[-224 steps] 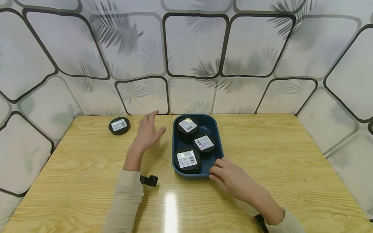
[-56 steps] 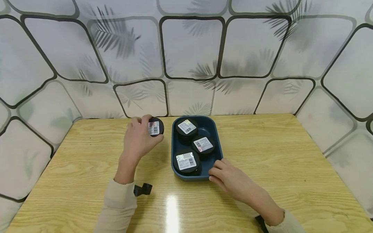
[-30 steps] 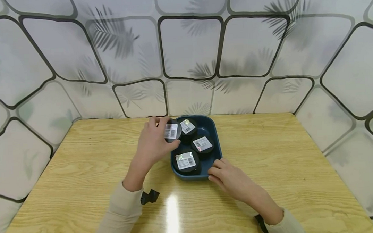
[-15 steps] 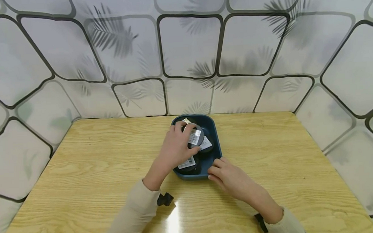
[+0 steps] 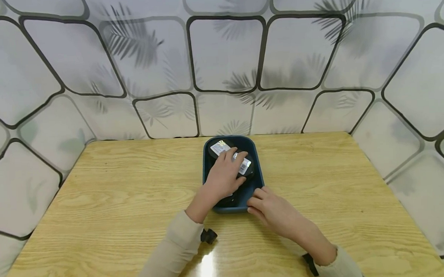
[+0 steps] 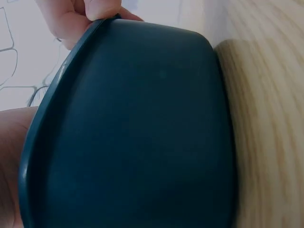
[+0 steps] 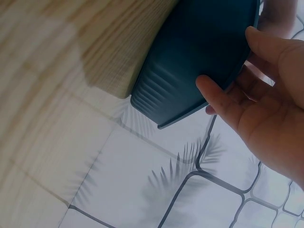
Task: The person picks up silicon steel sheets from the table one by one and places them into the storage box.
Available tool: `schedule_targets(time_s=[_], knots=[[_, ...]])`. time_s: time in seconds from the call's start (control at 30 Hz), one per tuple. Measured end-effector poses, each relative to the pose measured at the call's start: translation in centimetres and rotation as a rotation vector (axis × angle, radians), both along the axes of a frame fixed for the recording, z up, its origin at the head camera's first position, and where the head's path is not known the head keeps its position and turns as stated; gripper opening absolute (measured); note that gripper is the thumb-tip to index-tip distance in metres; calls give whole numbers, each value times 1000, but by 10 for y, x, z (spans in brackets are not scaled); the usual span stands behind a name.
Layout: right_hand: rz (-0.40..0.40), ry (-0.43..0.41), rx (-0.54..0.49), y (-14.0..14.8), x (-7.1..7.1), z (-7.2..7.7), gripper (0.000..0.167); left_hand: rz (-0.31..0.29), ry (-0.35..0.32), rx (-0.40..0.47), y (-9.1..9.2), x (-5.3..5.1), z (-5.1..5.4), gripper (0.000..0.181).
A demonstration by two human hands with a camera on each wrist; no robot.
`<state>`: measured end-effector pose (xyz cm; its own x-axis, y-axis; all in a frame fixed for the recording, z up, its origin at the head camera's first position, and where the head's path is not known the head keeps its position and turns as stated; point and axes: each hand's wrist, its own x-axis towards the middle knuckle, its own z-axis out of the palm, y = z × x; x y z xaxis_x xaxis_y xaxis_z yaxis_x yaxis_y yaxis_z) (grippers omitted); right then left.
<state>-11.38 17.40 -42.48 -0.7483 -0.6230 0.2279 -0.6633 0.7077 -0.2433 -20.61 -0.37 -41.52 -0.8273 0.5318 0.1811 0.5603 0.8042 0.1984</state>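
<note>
A dark blue rectangular bin [image 5: 245, 197] stands at the back middle of the table. My left hand [image 5: 221, 178] reaches over its left side. Its fingers and thumb hold a labelled black round container [image 5: 244, 166], now inside the bin toward the right. Another black round container [image 5: 219, 146] sits in the back left corner. One more [image 5: 226, 202], at the front left, is mostly hidden under my hand. At the bin's front right corner, my right hand [image 5: 275, 214] pinches the rim, with thumb and fingers on the wall [image 7: 199, 52] in the right wrist view.
The bin rests on a light wood table [image 5: 109, 201]. A patterned curtain [image 5: 226, 55] rises close behind it and along both sides. A black wrist camera mount [image 5: 209, 236] sticks out beside the left sleeve.
My left hand picked up the black round container from the table's back left, carried it right over the bin's edge and lowered it among the others. The right hand kept its place.
</note>
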Motion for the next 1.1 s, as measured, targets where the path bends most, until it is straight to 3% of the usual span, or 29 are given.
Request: schedule_targets(time_s=[0.23,0.47,0.9,1.1], knots=[[-2,-19,-6,1,3,2,8,10,16,-22,2,2,-1,74],[9,-8,-7,0,2,2,7,-24,2,18,3,7,1,72],[16,0,-18,0,1,1,8,30,-37,24,2,11,-1,63],[12,1,-16,0,0,0,7,18,-28,38,-12,12,3,63]])
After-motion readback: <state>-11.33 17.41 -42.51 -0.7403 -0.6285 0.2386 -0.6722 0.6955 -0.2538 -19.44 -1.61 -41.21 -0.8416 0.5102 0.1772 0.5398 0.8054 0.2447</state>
